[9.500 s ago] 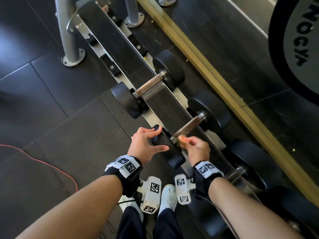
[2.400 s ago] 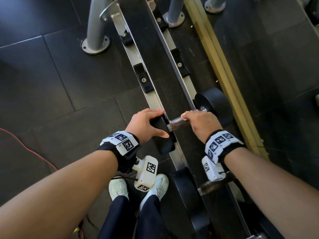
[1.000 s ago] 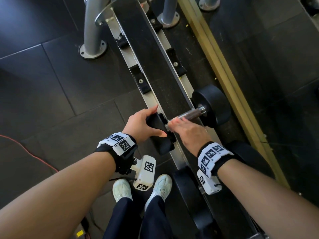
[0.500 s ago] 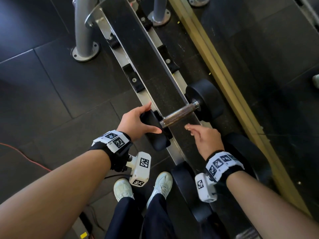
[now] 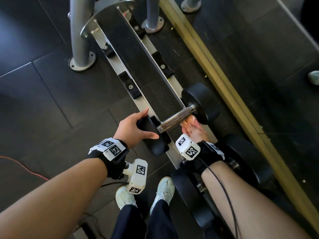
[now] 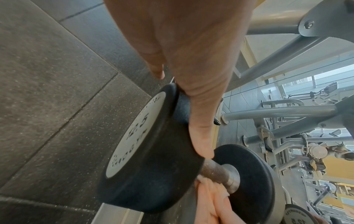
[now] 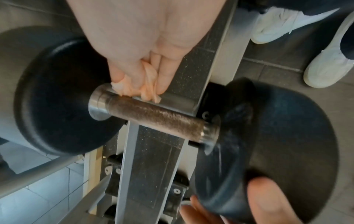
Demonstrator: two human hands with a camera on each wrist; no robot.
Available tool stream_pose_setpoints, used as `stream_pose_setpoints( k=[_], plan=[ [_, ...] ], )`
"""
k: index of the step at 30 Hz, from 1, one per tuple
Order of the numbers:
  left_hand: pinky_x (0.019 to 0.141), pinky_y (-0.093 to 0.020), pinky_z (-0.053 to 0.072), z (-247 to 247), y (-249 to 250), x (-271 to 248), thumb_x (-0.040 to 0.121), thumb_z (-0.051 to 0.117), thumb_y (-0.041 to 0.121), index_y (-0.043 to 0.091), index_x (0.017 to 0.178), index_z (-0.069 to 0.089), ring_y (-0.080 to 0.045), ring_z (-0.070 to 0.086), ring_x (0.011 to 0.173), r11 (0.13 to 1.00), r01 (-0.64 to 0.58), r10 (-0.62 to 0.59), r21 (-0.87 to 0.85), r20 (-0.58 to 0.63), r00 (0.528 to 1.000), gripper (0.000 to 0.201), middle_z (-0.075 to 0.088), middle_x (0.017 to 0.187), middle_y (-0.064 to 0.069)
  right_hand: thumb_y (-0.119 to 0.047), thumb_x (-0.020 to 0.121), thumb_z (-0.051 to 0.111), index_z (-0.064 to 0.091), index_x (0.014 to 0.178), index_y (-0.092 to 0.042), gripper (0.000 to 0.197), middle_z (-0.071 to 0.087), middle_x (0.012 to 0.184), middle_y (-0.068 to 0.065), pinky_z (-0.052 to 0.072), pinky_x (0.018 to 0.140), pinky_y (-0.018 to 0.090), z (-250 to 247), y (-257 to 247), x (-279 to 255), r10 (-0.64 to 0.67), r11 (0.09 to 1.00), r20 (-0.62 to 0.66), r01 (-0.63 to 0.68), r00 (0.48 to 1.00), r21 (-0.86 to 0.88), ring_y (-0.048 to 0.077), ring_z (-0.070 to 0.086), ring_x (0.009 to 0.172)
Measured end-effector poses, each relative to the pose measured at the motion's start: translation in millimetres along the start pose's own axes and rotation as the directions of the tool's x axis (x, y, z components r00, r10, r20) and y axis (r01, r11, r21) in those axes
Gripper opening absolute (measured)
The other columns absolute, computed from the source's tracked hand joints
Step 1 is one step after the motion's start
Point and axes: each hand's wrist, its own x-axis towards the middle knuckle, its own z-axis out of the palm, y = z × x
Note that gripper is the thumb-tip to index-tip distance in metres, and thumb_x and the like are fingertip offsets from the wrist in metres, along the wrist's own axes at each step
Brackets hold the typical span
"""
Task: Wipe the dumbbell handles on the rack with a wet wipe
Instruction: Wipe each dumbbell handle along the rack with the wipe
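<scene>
A black dumbbell lies across the rack, its knurled metal handle bare on top. My left hand grips the near head, fingers over its upper side and thumb on the side towards me; this head is marked 12.5. My right hand is turned palm up just below the handle's far end. It pinches a crumpled peach-coloured wet wipe against the handle's underside, close to the far head. The wipe also shows under the handle.
Empty black cradles line the rail beyond the dumbbell, ending at grey floor-bolted posts. A larger dumbbell sits nearer me under my right forearm. A wooden-edged mirror runs along the right. A red cable crosses the floor.
Half a second ago my right hand was off the handle on the side nearer me. It has turned palm up and brought the wipe against the handle's underside. My left hand kept its hold.
</scene>
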Motion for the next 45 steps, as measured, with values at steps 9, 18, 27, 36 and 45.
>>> stream_pose_setpoints(
  k=[9, 18, 27, 36, 45],
  plan=[
    [0.096, -0.014, 0.031, 1, -1, 2, 0.054, 0.093, 0.044, 0.040, 0.144, 0.045, 0.005, 0.047, 0.114, 0.999, -0.030, 0.031, 0.029, -0.007, 1.000, 0.102, 0.054, 0.121, 0.025, 0.008, 0.093, 0.057, 0.065, 0.119, -0.004, 0.030, 0.071, 0.110, 0.012, 0.058, 0.081, 0.026, 12, 29, -19, -0.119, 0.987, -0.015, 0.117, 0.993, -0.107, 0.015, 0.074, 0.090],
    [0.092, -0.011, 0.032, 2, -6, 4, 0.053, 0.093, 0.046, 0.040, 0.143, 0.046, 0.002, 0.051, 0.113, 0.999, -0.046, 0.046, 0.015, -0.007, 0.999, 0.101, 0.058, 0.118, 0.022, 0.009, 0.094, 0.054, 0.061, 0.127, 0.002, 0.034, 0.070, 0.110, 0.009, 0.058, 0.072, 0.017, 17, 15, -9, -0.183, 0.980, -0.073, 0.175, 0.980, -0.095, 0.011, 0.071, 0.091],
    [0.086, -0.004, 0.029, 0, -3, 2, 0.053, 0.094, 0.043, 0.041, 0.142, 0.046, 0.003, 0.050, 0.112, 1.000, -0.020, 0.020, -0.004, -0.002, 1.000, 0.101, 0.055, 0.113, 0.028, 0.001, 0.092, 0.061, 0.069, 0.112, -0.016, 0.027, 0.075, 0.095, 0.000, 0.059, 0.075, 0.020, 2, 30, -15, -0.165, 0.947, -0.081, 0.135, 0.983, -0.292, 0.008, 0.074, 0.083],
    [0.099, -0.017, 0.034, 1, 1, -5, 0.060, 0.092, 0.040, 0.039, 0.144, 0.045, 0.001, 0.047, 0.116, 0.999, -0.025, 0.025, 0.024, 0.002, 1.000, 0.096, 0.052, 0.128, 0.022, -0.004, 0.097, 0.055, 0.059, 0.133, -0.013, 0.037, 0.068, 0.116, -0.006, 0.054, 0.074, 0.012, 19, 50, -19, -0.236, 0.888, -0.064, 0.188, 0.970, -0.420, -0.003, 0.068, 0.082],
    [0.121, -0.056, 0.011, -16, 23, -40, 0.101, 0.050, 0.039, 0.035, 0.156, 0.017, -0.029, 0.003, 0.153, 0.886, -0.043, -0.057, 0.461, 0.201, 0.978, 0.064, 0.016, 0.163, 0.014, -0.017, 0.093, 0.067, 0.076, 0.106, -0.005, 0.019, 0.074, 0.094, 0.006, 0.052, 0.083, 0.023, 16, 19, -67, -0.053, 0.696, 0.297, 0.249, 0.954, -0.674, 0.006, 0.063, 0.081]
  ],
)
